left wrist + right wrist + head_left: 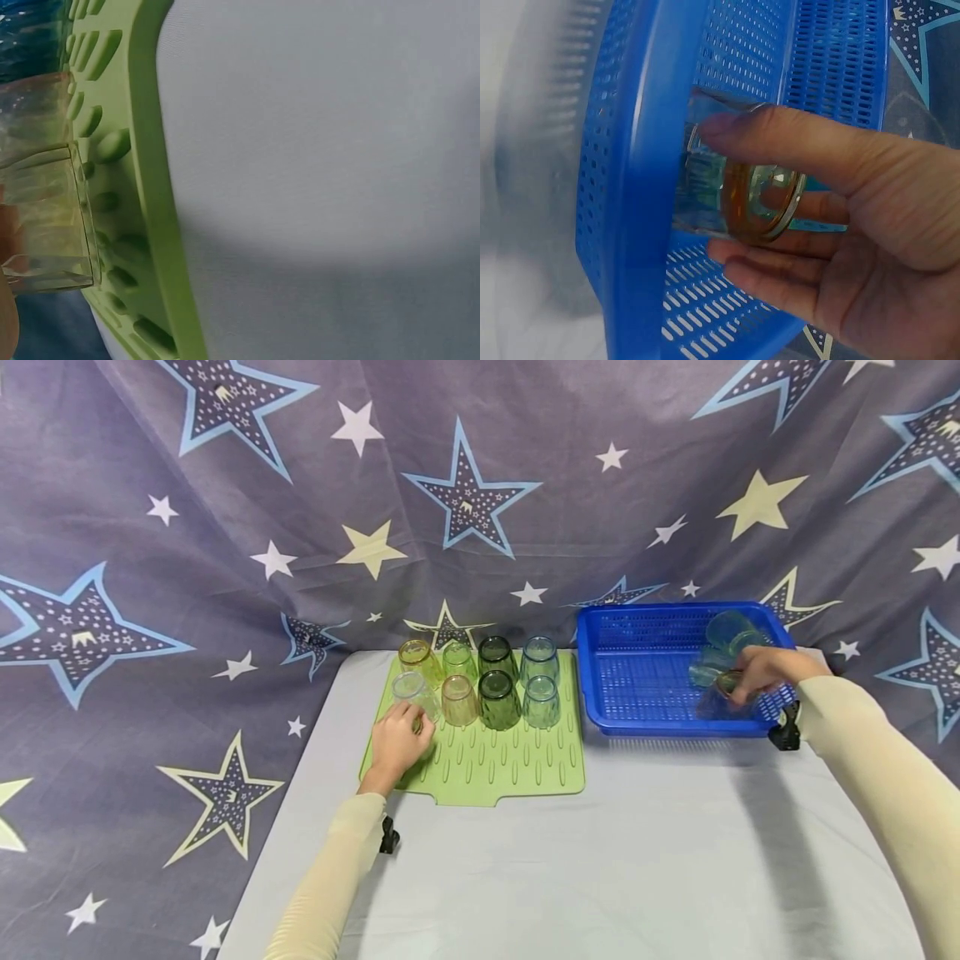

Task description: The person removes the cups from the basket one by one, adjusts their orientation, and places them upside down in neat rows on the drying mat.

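My left hand [402, 739] is at the front left of a green drying mat [517, 768], fingers curled at a clear glass [411, 687] that stands upside down there. In the left wrist view that glass [49, 225] looks faintly yellow, with a finger and thumb at its left side. My right hand [768, 670] is inside a blue basket [637, 727]. It grips a glass with an amber-tinted end [757, 191], the thumb along one side and the fingers beneath. Beside it in the basket lie greenish glasses [727, 631], partly hidden by the hand.
Several upturned glasses stand in two rows on the mat: a yellow one [418, 660], a pink one [459, 700], a dark green one [499, 702] and blue ones [541, 702] among them. A starred curtain [480, 585] hangs behind the white table [600, 860].
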The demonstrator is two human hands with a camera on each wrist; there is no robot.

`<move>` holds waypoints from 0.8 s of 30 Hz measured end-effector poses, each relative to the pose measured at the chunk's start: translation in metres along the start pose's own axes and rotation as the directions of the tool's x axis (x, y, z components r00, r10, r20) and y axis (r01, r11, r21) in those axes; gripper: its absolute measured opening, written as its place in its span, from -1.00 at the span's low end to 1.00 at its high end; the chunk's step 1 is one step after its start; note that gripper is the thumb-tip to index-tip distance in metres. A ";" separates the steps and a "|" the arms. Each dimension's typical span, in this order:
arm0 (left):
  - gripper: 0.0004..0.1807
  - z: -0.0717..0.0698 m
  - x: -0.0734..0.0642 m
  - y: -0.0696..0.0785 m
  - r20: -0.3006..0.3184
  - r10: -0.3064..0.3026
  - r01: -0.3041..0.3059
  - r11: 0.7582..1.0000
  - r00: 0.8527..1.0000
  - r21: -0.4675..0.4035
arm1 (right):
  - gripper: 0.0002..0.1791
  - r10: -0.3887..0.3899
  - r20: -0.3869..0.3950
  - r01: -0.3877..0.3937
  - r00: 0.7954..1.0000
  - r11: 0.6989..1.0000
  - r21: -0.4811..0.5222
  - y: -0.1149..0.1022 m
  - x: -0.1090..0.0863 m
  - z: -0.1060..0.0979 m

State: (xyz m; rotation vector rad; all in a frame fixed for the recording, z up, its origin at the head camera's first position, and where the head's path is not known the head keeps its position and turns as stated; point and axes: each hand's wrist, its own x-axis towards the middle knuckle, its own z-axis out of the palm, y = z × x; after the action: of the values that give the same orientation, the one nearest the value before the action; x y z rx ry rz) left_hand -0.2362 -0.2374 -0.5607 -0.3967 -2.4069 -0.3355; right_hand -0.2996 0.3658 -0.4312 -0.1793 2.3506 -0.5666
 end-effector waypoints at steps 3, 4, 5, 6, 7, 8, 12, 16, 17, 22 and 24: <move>-0.85 0.001 -0.002 -0.001 -0.001 0.003 -0.003 1.000 1.000 0.006 | -0.64 -0.068 -0.006 0.068 0.998 0.997 -0.044 -0.001 0.007 0.002; -0.85 0.002 -0.002 -0.002 -0.002 0.008 -0.008 1.000 1.000 0.008 | -0.65 -0.089 -0.010 0.089 0.996 0.994 -0.058 -0.003 0.008 0.003; -0.85 0.003 -0.003 -0.002 -0.001 0.010 -0.010 1.000 1.000 0.011 | -0.65 -0.102 -0.016 0.101 0.995 0.992 -0.072 -0.004 0.010 0.004; -0.85 0.004 -0.003 -0.003 -0.003 0.014 -0.014 1.000 1.000 0.013 | -0.63 -0.115 -0.027 0.112 0.993 0.990 -0.091 -0.005 0.011 0.005; -0.85 0.005 -0.004 -0.003 -0.005 0.017 -0.017 1.000 1.000 0.015 | -0.60 -0.125 -0.036 0.121 0.991 0.987 -0.106 -0.007 0.011 0.006; -0.86 0.006 -0.004 -0.004 -0.008 0.021 -0.021 1.000 1.000 0.015 | -0.54 -0.125 -0.046 0.119 0.991 0.986 -0.114 -0.009 0.011 0.006; -0.85 0.007 -0.005 -0.004 -0.015 0.019 -0.019 1.000 1.000 0.016 | -0.34 -0.133 -0.091 0.118 0.987 0.981 -0.154 -0.016 0.014 0.009; -0.86 0.007 -0.005 -0.004 -0.016 0.021 -0.021 1.000 1.000 0.012 | -0.21 -0.160 -0.113 0.145 0.981 0.981 -0.131 -0.018 0.020 0.011; -0.87 0.007 -0.005 -0.004 -0.014 0.022 -0.021 1.000 1.000 0.012 | -0.18 -0.164 -0.118 0.149 0.979 0.981 -0.123 -0.019 0.021 0.012; -0.86 0.006 -0.005 -0.003 0.002 0.018 -0.018 1.000 1.000 0.011 | -0.13 -0.205 -0.167 0.185 0.964 0.974 -0.130 -0.024 0.028 0.015; -0.86 0.005 -0.004 -0.002 0.009 0.016 -0.016 1.000 1.000 0.011 | -0.14 -0.216 -0.178 0.195 0.960 0.972 -0.129 -0.026 0.029 0.015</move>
State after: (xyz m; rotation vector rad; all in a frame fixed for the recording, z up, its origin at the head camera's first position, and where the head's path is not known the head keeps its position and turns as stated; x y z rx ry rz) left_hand -0.2366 -0.2387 -0.5676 -0.4133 -2.4117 -0.3137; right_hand -0.3119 0.3293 -0.4477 -0.4427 2.5707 -0.5753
